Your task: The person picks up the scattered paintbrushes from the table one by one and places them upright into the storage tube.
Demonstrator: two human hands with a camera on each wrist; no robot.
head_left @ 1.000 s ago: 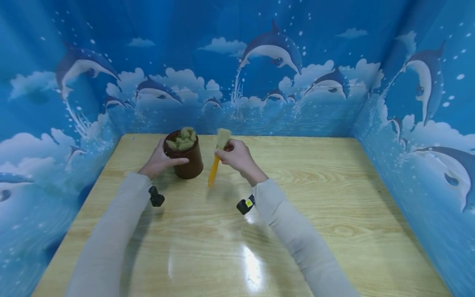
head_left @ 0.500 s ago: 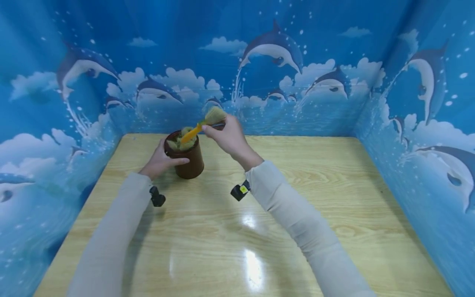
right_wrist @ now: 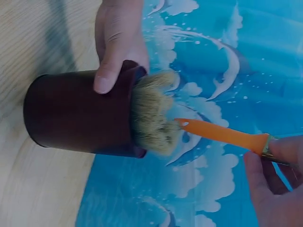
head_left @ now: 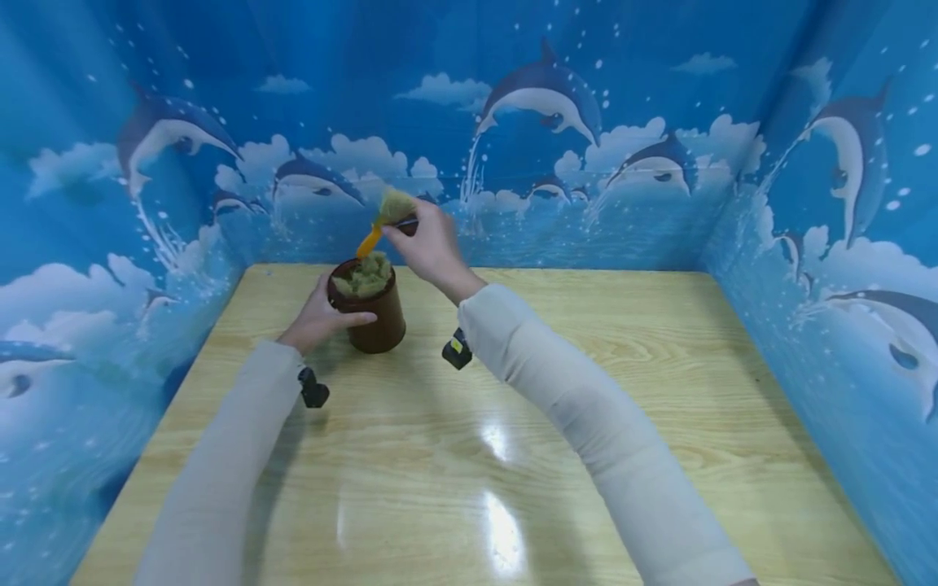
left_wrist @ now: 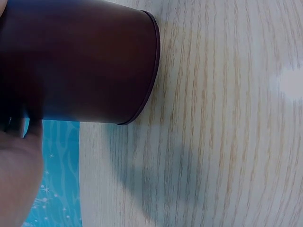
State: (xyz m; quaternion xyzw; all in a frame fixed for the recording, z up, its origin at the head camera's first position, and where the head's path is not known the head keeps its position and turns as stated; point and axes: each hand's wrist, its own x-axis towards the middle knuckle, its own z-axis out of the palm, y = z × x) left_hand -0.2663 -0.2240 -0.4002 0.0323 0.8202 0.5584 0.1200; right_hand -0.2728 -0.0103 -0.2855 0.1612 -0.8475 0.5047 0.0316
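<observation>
A dark brown cup (head_left: 375,316) stands on the wooden table (head_left: 557,391) near the back left, with several brush bristle heads (head_left: 364,275) sticking out of its top. My left hand (head_left: 320,313) grips the cup's side, thumb across its front. My right hand (head_left: 427,241) pinches an orange-handled brush (head_left: 384,218) by its ferrule, bristles up, handle tip pointing down just above the cup's mouth. In the right wrist view the orange handle (right_wrist: 222,135) hovers next to the bristles (right_wrist: 151,112) in the cup (right_wrist: 78,112). The left wrist view shows the cup's wall (left_wrist: 80,61) up close.
Blue dolphin-print walls (head_left: 542,146) close the table in at the back and on both sides. The cup stands close to the back left corner. Bare wood with glare patches (head_left: 498,521) spreads across the front and right of the table.
My right hand has lifted the brush from beside the cup and swung it up and left, turning its handle tip down over the cup's mouth. The left hand and cup stayed put.
</observation>
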